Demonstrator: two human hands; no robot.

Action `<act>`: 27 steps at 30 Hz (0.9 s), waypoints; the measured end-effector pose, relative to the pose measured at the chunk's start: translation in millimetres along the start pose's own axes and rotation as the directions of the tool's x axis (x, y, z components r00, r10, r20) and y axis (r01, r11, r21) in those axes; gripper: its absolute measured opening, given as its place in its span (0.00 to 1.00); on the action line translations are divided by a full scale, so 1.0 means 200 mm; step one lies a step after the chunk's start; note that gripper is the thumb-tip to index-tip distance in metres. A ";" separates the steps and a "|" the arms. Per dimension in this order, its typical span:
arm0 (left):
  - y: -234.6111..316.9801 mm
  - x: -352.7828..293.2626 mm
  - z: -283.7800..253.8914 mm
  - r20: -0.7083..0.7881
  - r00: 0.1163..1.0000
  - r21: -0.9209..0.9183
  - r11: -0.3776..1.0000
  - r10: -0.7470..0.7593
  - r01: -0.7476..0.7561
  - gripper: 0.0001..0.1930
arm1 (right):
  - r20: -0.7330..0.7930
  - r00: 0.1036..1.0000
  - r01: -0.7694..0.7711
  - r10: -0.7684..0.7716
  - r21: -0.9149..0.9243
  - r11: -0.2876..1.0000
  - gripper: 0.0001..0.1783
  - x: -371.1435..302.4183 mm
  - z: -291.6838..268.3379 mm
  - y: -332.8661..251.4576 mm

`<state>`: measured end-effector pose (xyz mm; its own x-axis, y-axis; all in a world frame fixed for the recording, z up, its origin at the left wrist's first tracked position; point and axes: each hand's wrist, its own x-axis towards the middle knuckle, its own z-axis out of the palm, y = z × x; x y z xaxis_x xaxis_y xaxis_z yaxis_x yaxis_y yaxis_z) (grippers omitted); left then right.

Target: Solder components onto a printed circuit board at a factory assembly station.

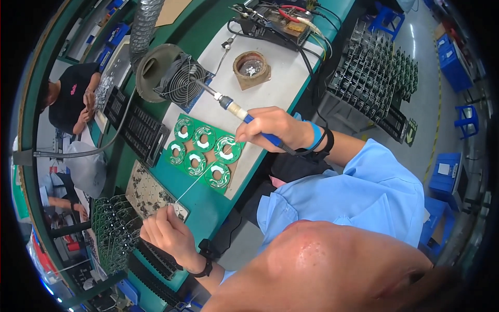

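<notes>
My right hand [270, 128] is closed around the blue handle of a soldering iron [231, 106]. The iron's metal end points away from me, toward the round wire guard of a small fan [185, 83]. Below that hand lies a green panel [187, 162] of several ring-shaped circuit boards with white pads. Thumb and fingers of my left hand [169, 232] pinch a thin silvery solder wire [195, 183]. The wire slants over the panel toward my right fingertips; whether they touch it I cannot tell. Beneath the left hand sits a pale tray [143, 190] with small dark parts.
A solder pot [251, 68] stands beyond the panel, before a station with cables [275, 23]. An exhaust hose [145, 28] hangs beside the fan. Racked circuit boards [371, 73] stand right; more boards [112, 229] lie left. A co-worker [75, 96] sits across the bench.
</notes>
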<state>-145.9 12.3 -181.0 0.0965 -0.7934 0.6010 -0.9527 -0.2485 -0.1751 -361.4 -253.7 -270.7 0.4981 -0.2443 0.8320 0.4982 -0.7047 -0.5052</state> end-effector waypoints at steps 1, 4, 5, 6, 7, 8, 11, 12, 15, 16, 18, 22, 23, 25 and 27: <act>0.00 -0.03 0.01 0.011 1.000 0.014 1.000 -0.023 0.023 0.06 | -0.018 1.000 -0.002 0.002 0.004 1.000 0.18 -0.02 0.00 0.01; 0.00 -0.06 0.03 0.038 0.995 0.068 0.993 -0.094 0.092 0.05 | -0.038 0.999 -0.014 0.014 0.008 1.000 0.18 -0.03 -0.01 0.00; 0.01 -0.05 0.04 0.029 0.990 0.113 0.984 -0.140 0.136 0.04 | -0.040 0.999 -0.003 0.003 -0.002 1.000 0.18 -0.01 -0.01 -0.01; 0.02 -0.04 0.06 0.017 0.983 0.159 0.971 -0.184 0.179 0.04 | -0.041 0.999 0.010 -0.010 -0.011 1.000 0.17 -0.01 0.01 -0.02; 0.05 -0.02 0.07 0.029 0.982 0.164 0.970 -0.184 0.177 0.04 | -0.044 0.999 0.001 -0.001 -0.001 1.000 0.17 -0.01 0.04 -0.02; 0.13 0.00 0.10 0.061 0.987 0.093 0.986 -0.147 0.141 0.04 | -0.027 1.000 0.005 -0.005 -0.003 1.000 0.17 -0.02 0.06 -0.01; 0.43 0.06 0.15 0.156 0.984 -0.146 0.983 -0.086 0.109 0.07 | 0.016 1.000 0.023 -0.023 0.012 1.000 0.17 -0.02 0.13 0.00; 0.49 0.07 0.16 0.208 0.977 -0.325 0.940 -0.040 0.107 0.08 | 0.032 0.999 0.017 -0.018 0.029 0.999 0.16 -0.02 0.14 -0.02; 0.46 0.05 0.18 0.265 0.964 -0.306 0.947 -0.014 0.098 0.08 | 0.061 0.998 -0.002 -0.001 0.050 0.999 0.15 -0.05 0.13 -0.05; 0.44 0.04 0.19 0.291 0.957 -0.296 0.950 -0.004 0.094 0.08 | 0.067 0.998 -0.011 0.013 -0.023 1.000 0.16 -0.06 0.07 -0.03; 0.37 -0.02 0.21 0.261 0.964 -0.281 0.951 -0.054 0.129 0.07 | 0.077 0.996 -0.025 0.038 -0.166 0.986 0.18 -0.10 -0.07 -0.02; 0.30 -0.22 0.21 0.194 0.925 -0.330 0.867 -0.326 0.375 0.04 | -0.188 0.970 -0.200 0.152 -0.270 0.942 0.23 -0.19 -0.39 -0.07; 0.30 -0.27 0.21 0.205 0.849 -0.403 0.749 -0.486 0.526 0.04 | -0.252 0.951 -0.256 0.177 -0.330 0.908 0.30 -0.23 -0.46 -0.09; 0.31 -0.34 0.24 0.241 0.742 -0.470 0.594 -0.625 0.653 0.04 | -0.316 0.927 -0.322 0.203 -0.389 0.863 0.37 -0.30 -0.60 -0.11; 0.34 -0.41 0.27 0.317 0.623 -0.645 0.319 -0.716 0.695 0.05 | -0.475 0.865 -0.387 0.162 -0.425 0.818 0.39 -0.34 -0.69 -0.08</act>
<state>-202.6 30.6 -284.3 0.8332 -0.4920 0.2524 -0.4225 -0.2718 0.8646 -500.6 -318.1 -287.1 0.1745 -0.6417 0.7468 -0.0865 -0.7655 -0.6375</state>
